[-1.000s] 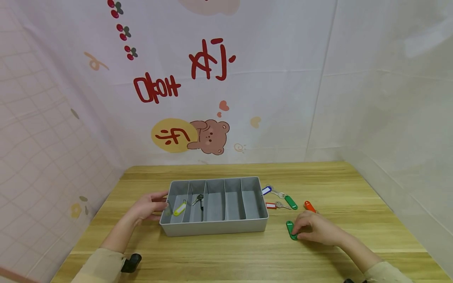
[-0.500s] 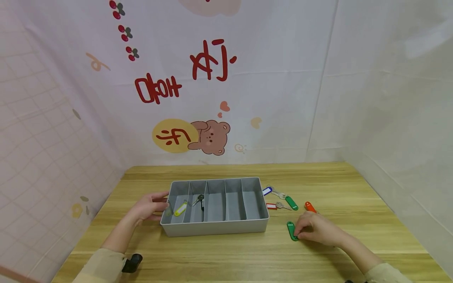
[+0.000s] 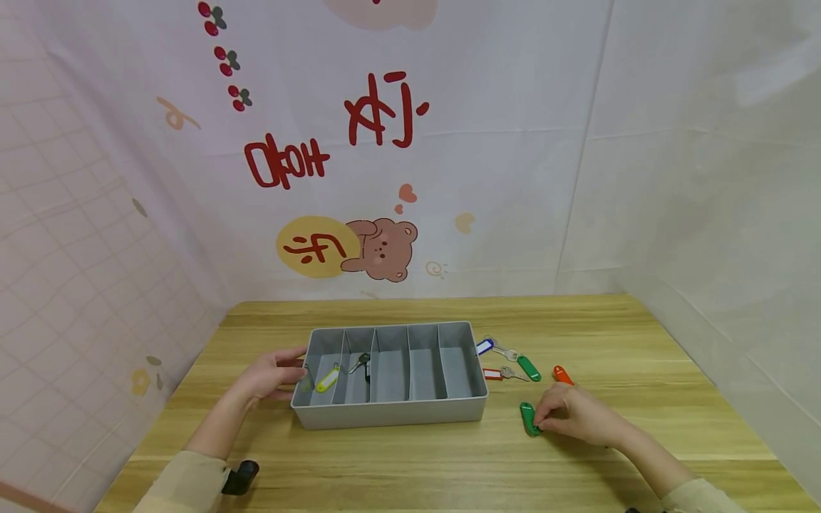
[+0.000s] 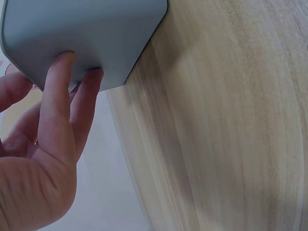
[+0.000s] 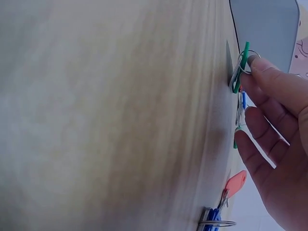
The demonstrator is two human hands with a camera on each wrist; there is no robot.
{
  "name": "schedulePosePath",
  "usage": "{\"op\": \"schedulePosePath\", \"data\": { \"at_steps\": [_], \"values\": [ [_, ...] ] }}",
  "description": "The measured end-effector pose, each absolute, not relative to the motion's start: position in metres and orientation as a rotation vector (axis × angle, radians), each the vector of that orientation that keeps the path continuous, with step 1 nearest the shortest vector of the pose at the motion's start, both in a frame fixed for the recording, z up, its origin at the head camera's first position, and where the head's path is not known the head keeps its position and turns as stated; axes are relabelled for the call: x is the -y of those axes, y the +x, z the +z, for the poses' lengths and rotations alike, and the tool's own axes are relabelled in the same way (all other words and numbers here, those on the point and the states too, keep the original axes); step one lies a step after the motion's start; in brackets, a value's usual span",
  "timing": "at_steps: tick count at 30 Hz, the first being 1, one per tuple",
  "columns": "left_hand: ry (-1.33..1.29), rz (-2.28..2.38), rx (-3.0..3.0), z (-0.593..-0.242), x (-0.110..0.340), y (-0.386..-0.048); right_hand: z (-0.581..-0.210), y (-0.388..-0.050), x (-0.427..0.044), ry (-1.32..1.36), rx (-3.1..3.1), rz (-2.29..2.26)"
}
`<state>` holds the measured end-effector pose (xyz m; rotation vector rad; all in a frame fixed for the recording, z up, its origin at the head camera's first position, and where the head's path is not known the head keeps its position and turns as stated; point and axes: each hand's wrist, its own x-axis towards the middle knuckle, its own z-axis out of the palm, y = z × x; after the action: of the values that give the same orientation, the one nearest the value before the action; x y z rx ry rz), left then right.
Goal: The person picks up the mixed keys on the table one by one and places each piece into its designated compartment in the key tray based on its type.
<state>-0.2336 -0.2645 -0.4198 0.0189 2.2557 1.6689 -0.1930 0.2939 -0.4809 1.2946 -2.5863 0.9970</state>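
Green key tag (image 3: 527, 419): low at the table, off the gray tray's (image 3: 388, 415) right end; can't tell if it's actually clear of the wood.
Right hand (image 3: 580, 417): thumb and forefinger pinching that tag at its ring, other fingers loose.
Left hand (image 3: 266, 376): not gripping anything, fingertips just against the tray's end wall.
Pick-up: that's the step here imo, tag grasped but not in a compartment.
Tray rim: next move probably calls for a lift over it without the tag snagging.
Loose tags: red (image 3: 492, 374), blue (image 3: 484, 346) and orange (image 3: 561, 375) ones nearby, so likely plenty left.
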Motion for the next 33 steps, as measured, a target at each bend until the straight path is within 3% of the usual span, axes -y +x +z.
{"op": "schedulePosePath", "data": {
  "at_steps": [33],
  "values": [
    [0.035,1.654,-2.293,-0.42,0.265,-0.233,-0.453,-0.194,-0.293,0.9,2.623,1.13]
  ]
}}
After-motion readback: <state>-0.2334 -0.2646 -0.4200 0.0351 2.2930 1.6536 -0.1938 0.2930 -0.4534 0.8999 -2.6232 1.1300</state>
